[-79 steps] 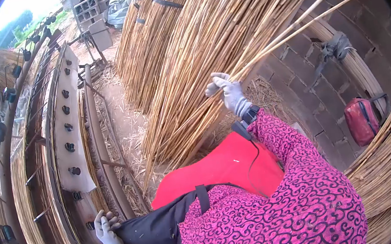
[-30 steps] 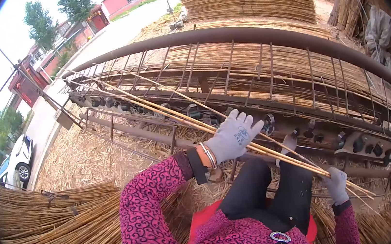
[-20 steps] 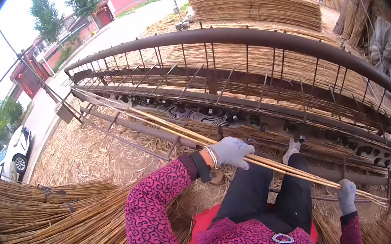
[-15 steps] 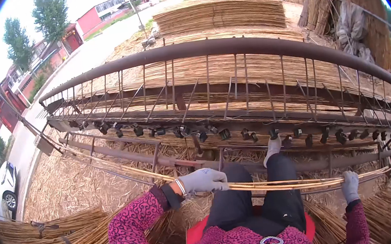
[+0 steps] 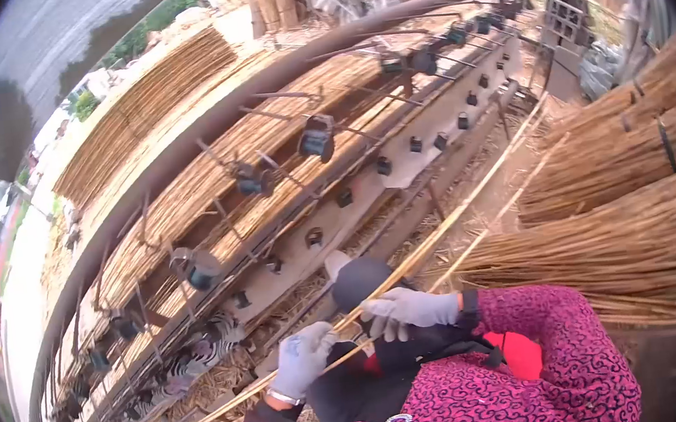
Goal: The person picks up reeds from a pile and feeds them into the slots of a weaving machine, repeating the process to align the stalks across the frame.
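Observation:
Several long, thin reed stalks (image 5: 426, 244) run diagonally across my lap, from lower left to upper right. My left hand (image 5: 301, 359), in a pale grey glove, is closed around them near their middle. Close beside it, my right hand (image 5: 408, 310), gloved alike, has its fingers curled on the same stalks. One stalk (image 5: 469, 258) splits off from the others to the right. Beyond my hands stands a long metal weaving frame (image 5: 157, 182) with a curved top pipe, thin rods and dark spools (image 5: 316, 138) hanging along it.
Tied reed bundles (image 5: 603, 170) lie at my right. Behind the frame is a stacked pile of reed mats (image 5: 144, 108). A metal machine part (image 5: 566, 39) stands at the frame's far right end. Loose straw covers the ground under the frame.
My view has swung to the right and tilted. My hands, wide apart before, are now close together on the stalks. Some spools now hang higher, apart from the lower row.

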{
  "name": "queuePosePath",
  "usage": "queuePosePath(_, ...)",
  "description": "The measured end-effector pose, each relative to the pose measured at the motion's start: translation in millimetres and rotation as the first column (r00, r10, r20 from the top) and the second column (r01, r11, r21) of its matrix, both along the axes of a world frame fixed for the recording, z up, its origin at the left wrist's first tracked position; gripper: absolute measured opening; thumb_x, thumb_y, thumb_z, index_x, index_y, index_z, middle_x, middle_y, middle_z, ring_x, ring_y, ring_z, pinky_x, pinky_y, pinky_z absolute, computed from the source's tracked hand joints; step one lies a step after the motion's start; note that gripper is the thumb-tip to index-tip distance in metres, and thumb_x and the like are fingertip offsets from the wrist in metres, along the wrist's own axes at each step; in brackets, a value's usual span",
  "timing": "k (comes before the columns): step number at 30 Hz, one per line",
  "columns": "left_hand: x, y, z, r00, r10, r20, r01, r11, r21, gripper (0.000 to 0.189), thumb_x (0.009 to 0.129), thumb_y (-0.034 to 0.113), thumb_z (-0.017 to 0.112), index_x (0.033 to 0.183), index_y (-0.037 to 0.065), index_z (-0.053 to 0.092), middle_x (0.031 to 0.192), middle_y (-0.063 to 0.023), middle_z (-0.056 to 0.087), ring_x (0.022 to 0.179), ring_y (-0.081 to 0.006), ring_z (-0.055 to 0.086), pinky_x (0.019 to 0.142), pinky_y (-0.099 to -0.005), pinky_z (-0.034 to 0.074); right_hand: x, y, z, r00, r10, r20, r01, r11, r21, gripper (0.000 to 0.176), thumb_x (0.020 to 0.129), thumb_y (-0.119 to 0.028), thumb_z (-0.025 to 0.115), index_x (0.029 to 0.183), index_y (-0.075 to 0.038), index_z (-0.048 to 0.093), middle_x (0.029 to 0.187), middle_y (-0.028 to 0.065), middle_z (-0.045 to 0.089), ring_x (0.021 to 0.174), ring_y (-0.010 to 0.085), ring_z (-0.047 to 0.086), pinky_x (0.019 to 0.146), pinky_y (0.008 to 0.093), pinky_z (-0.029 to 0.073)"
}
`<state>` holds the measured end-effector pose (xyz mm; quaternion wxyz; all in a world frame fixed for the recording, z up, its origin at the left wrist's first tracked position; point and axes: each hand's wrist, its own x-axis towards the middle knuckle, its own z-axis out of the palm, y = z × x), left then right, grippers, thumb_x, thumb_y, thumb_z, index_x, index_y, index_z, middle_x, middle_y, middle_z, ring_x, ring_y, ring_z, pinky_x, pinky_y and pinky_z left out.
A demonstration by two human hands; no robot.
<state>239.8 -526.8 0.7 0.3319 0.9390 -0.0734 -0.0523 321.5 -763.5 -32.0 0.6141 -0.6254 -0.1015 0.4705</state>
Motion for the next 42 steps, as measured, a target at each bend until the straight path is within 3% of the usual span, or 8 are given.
queuePosePath(6,18,21,-36,0.982,-0.123,0.14,0.131,0.99,-0.047,0.037,0.095,0.032,0.054,0.127,0.012,0.057,0.101,-0.017,0.067,0.088,-0.0333,0.065,0.076,-0.0388,0.052,51,-17,-20,0.834,-0.437,-0.338,0.536,0.789,0.302,0.033,0.098,-0.036,0.05,0.106,-0.005,0.056,0.095,0.0117,0.063,0.071,0.0206,0.06,0.069,0.0392,0.054)
queuePosePath(10,-14,64,-34,0.982,-0.064,-0.179,0.052,0.996,-0.07,0.039,0.097,0.032,0.051,0.13,0.012,0.056,0.095,-0.0153,0.068,0.08,-0.0288,0.066,0.072,-0.0349,0.051,140,-107,-27,0.734,-0.668,-0.122,0.645,0.628,0.436,0.031,0.099,-0.038,0.048,0.103,-0.008,0.054,0.084,0.0007,0.056,0.058,0.0055,0.046,0.058,0.0239,0.041)
queuePosePath(12,-20,67,-60,0.989,-0.065,-0.135,0.063,0.998,-0.017,0.04,0.099,0.033,0.048,0.132,0.012,0.054,0.094,-0.0149,0.068,0.079,-0.0272,0.066,0.069,-0.0332,0.051,168,-130,-12,0.401,-0.915,-0.042,0.85,0.355,0.39,0.03,0.099,-0.038,0.049,0.105,-0.009,0.056,0.08,-0.005,0.054,0.055,0.0025,0.043,0.051,0.0202,0.038)
queuePosePath(15,9,40,-70,0.99,-0.082,0.117,0.062,0.984,0.165,0.042,0.098,0.033,0.048,0.135,0.013,0.051,0.098,-0.0141,0.067,0.081,-0.0288,0.066,0.07,-0.0343,0.052,166,-116,-28,0.605,-0.792,0.078,0.714,0.584,0.386,0.032,0.099,-0.039,0.049,0.107,-0.008,0.056,0.079,-0.006,0.053,0.054,0.0022,0.042,0.049,0.0194,0.036)
queuePosePath(26,30,33,-62,0.989,0.052,-0.137,-0.072,0.987,-0.146,0.037,0.094,0.016,0.052,0.13,0.007,0.057,0.072,-0.0049,0.062,0.066,-0.0099,0.06,0.063,-0.0266,0.049,284,-187,-1,0.306,-0.945,0.117,0.881,0.327,0.341,0.017,0.092,-0.022,0.057,0.095,-0.006,0.061,0.072,0.0066,0.066,0.045,0.0095,0.051,0.042,0.0272,0.045)
queuePosePath(33,74,-37,-26,0.983,-0.031,0.182,0.082,0.956,-0.283,0.03,0.098,0.015,0.053,0.122,-0.002,0.06,0.092,-0.0079,0.068,0.078,-0.0091,0.06,0.07,-0.0239,0.048,331,-197,10,0.262,-0.963,0.065,0.916,0.269,0.299,0.022,0.096,-0.025,0.051,0.097,-0.005,0.058,0.075,0.0095,0.066,0.046,0.0136,0.052,0.039,0.0302,0.046)
queuePosePath(35,85,-61,-1,0.955,0.115,-0.272,-0.225,0.879,-0.419,0.03,0.097,0.015,0.053,0.122,-0.002,0.06,0.089,-0.0032,0.068,0.069,-0.0079,0.056,0.063,-0.0219,0.045,337,-193,11,0.265,-0.961,0.079,0.906,0.276,0.322,0.023,0.095,-0.026,0.052,0.098,-0.003,0.059,0.069,0.0107,0.062,0.044,0.0174,0.051,0.038,0.033,0.043)
queuePosePath(42,152,-81,4,0.964,-0.014,-0.266,-0.103,0.902,-0.419,0.033,0.096,0.012,0.047,0.126,0.0,0.056,0.065,-0.0016,0.057,0.053,-0.0052,0.049,0.052,-0.0198,0.041,315,-143,17,0.438,-0.882,0.171,0.875,0.462,0.141,0.037,0.093,-0.034,0.058,0.077,-0.001,0.06,0.061,0.0084,0.056,0.044,0.0202,0.052,0.04,0.035,0.045)
